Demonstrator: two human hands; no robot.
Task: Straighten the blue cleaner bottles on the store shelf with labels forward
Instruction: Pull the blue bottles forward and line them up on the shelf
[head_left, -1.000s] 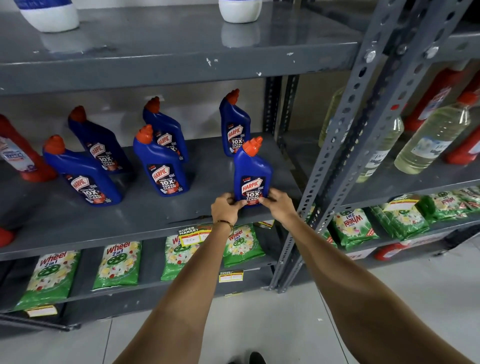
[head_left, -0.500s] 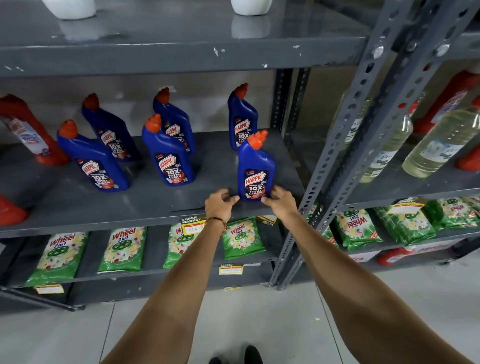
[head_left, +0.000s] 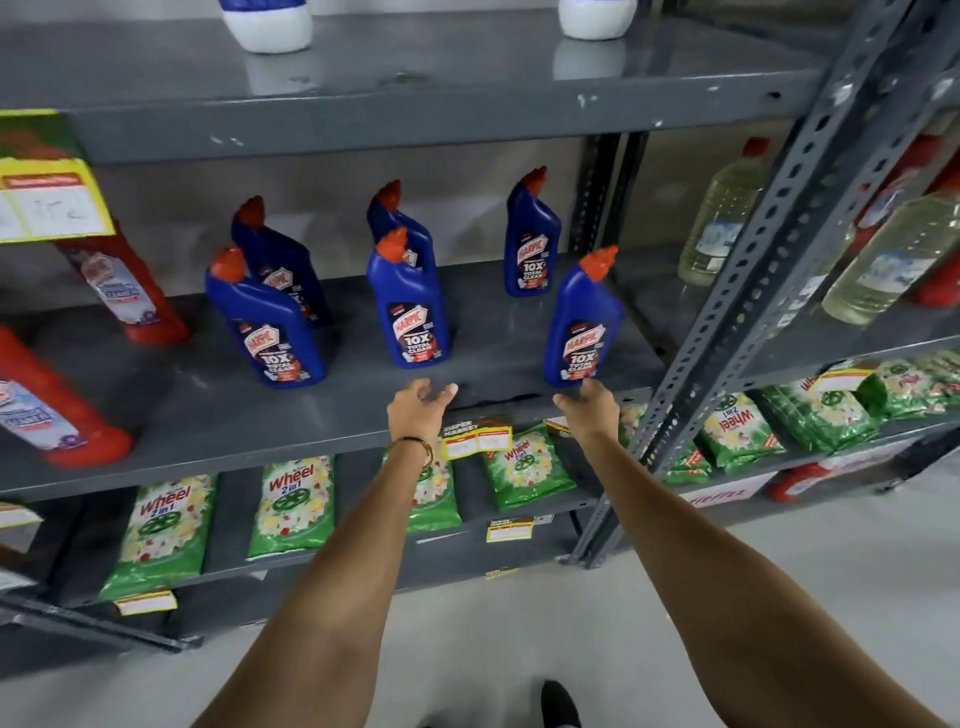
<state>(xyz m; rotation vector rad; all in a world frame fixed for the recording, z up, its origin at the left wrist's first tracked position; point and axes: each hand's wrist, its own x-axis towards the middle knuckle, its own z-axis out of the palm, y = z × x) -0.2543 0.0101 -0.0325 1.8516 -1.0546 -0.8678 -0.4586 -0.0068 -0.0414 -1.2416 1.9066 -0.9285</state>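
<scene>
Five blue plastic cleaner bottles with orange caps stand on the grey metal shelf. The nearest bottle sits upright, label forward, just above my right hand, whose grip is apart, fingertips at its base. My left hand is also open, holding nothing.

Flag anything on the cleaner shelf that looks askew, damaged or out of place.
Nothing is spilled or broken. The blue bottles stand upright, those whose labels show facing forward, but the rows are staggered: the front right bottle sits forward of the others. Both hands are off it. The shelf has scuffed paint.
</scene>
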